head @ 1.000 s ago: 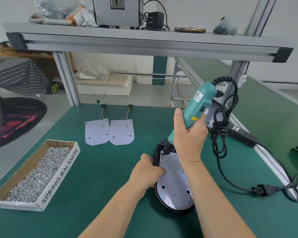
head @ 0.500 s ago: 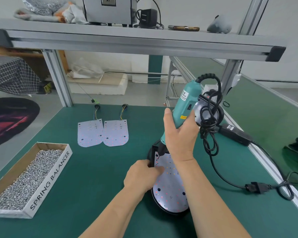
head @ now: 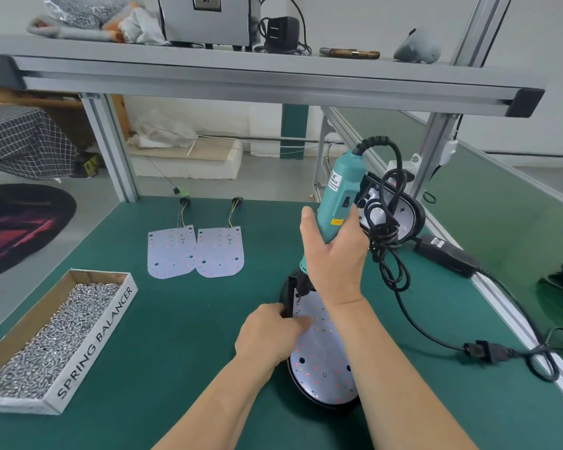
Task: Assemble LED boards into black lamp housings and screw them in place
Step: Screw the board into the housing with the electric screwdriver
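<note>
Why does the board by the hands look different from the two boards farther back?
The near board sits inside a black housing; the two far boards lie bare on the green mat. The left hand rests on the near board, under the screwdriver; the far boards are untouched. All are pale and round-ended.

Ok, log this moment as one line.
step: screwing LED board into housing | right hand: grips screwdriver, bit at board's far corner | left hand: holds housing edge | spare boards: two on mat
</note>
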Demonstrator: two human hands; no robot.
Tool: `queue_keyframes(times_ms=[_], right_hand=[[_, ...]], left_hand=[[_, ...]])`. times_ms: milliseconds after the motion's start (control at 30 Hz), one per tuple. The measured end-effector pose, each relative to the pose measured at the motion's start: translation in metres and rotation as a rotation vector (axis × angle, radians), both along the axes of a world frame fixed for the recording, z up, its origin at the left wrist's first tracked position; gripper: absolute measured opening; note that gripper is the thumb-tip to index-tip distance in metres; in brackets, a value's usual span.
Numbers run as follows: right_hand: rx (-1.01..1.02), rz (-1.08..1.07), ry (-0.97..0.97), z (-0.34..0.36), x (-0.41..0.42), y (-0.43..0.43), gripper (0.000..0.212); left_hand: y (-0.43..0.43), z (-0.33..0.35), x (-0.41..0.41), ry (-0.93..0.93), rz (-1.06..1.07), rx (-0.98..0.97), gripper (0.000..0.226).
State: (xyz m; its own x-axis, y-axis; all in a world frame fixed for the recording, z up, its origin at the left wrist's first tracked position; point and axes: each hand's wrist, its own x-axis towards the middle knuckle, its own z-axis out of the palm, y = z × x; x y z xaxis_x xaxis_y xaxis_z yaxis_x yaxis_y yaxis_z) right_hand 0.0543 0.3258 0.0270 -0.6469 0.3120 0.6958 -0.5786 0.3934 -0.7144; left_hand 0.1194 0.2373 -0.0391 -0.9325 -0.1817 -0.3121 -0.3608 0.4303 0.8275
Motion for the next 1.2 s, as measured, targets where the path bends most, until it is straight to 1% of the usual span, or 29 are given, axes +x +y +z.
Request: queue_keyframes(times_ms=[367,467,567,633,667,800,867,967,1067,1200], right_hand=[[-0.009,0.035,-0.001,-0.009,-0.002,-0.005,0.027],[-0.011,0.027,0.015,-0.01,0.003,-0.008,0.029],[-0.071,0.031,-0.024,-0.01,0.002,-0.005,0.029],[-0.084,0.043,-0.045,-0.01,0.003,0.0,0.028],[-0.087,0.054,-0.047,-0.01,0.005,0.002,0.028],[-0.169,0.097,0.016,0.003,0.014,0.011,0.026],[-0.234,0.095,0.016,0.015,0.015,0.021,0.025],[-0.275,0.022,-0.025,0.024,0.014,0.044,0.023],[-0.312,-0.088,-0.13,0.011,0.012,0.077,0.022],[-0.358,-0.249,-0.348,-0.022,0.008,0.123,0.035]], left_hand=[[-0.001,-0.008,-0.002,0.019,0.057,0.05,0.027],[-0.001,-0.01,-0.002,0.02,0.077,0.043,0.032],[0.001,-0.007,0.0,0.012,0.067,0.069,0.03],[0.0,-0.003,0.001,0.009,0.059,0.087,0.042],[-0.001,-0.003,0.001,0.006,0.058,0.091,0.044],[-0.002,-0.001,0.001,-0.002,0.046,0.101,0.025],[-0.002,-0.002,0.001,0.001,0.05,0.109,0.03],[-0.002,-0.001,0.003,-0.005,0.062,0.123,0.04],[-0.003,0.0,0.007,0.001,0.059,0.129,0.038],[-0.005,0.0,0.006,0.018,0.04,0.145,0.053]])
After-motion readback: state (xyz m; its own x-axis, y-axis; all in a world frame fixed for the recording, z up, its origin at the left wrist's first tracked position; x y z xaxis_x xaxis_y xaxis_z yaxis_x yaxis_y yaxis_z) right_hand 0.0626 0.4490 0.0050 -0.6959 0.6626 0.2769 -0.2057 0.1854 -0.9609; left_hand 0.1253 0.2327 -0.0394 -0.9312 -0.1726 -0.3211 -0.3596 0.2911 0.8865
